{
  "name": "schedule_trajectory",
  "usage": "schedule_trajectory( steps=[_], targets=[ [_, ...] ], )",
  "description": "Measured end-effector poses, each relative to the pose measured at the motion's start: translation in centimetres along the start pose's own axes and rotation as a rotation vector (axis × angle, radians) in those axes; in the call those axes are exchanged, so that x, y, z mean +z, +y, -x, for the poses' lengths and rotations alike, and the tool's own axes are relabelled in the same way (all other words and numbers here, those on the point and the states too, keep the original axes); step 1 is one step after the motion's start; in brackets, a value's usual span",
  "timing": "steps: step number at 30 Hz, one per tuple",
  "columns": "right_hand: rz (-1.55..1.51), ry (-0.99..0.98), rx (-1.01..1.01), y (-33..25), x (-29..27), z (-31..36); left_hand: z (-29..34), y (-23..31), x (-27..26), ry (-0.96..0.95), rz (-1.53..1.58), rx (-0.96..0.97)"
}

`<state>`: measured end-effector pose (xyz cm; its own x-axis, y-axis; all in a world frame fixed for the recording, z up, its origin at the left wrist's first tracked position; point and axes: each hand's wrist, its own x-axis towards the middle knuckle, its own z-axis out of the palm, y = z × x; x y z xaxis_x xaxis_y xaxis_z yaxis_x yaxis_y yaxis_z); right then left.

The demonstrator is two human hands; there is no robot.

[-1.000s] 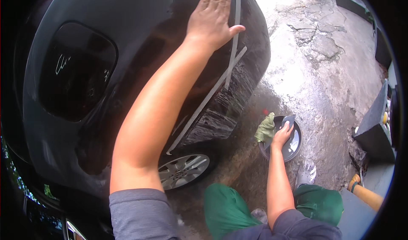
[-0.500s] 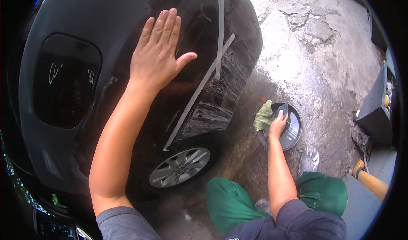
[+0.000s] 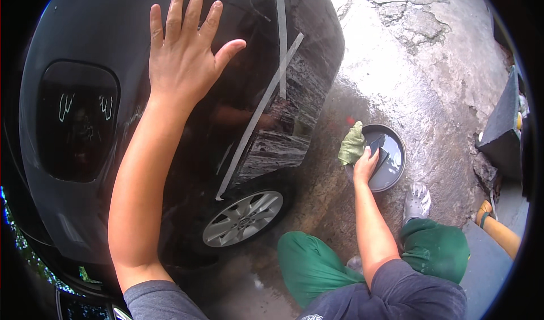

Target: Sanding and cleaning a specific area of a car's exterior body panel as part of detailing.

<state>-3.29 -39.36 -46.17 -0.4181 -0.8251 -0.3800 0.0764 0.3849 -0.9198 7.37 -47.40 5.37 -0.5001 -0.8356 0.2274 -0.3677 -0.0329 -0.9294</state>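
My left hand [image 3: 184, 56] is spread flat against the dark body of the car [image 3: 141, 14], palm down, fingers apart. Below and to the right, my right hand [image 3: 365, 164] grips a dark flat sheet of sandpaper [image 3: 381, 152] over a round basin [image 3: 403, 167] with water in it. A green cloth [image 3: 352, 144] hangs over the basin's left rim. On the car, strips of grey tape [image 3: 258, 116] border a dull, scuffed corner panel [image 3: 277, 150] with pale streaks.
The car's wheel [image 3: 243, 218] is just below the taped panel. Wet, cracked concrete [image 3: 413, 65] spreads to the right. A grey box-like object [image 3: 501, 122] stands at the right edge. Below it, another person's foot [image 3: 483, 212] shows, with a bare leg.
My left hand has slid up and left on the car, its fingers now wider apart. My right hand has shifted slightly, and the sandpaper now tilts lower into the basin.
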Motion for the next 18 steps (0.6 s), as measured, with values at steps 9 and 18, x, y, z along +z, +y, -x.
schedule_trajectory(
  steps=[9, 18],
  targets=[
    [0.064, -0.034, 0.022, 0.1, 0.4, 0.3, -3.2, 0.0, 0.4, -0.006, 0.060, 0.013],
    [0.220, -0.222, 0.035, -0.6, -1.4, -1.2, 2.7, 2.8, -3.4, -0.085, 0.138, -0.071]
  ],
)
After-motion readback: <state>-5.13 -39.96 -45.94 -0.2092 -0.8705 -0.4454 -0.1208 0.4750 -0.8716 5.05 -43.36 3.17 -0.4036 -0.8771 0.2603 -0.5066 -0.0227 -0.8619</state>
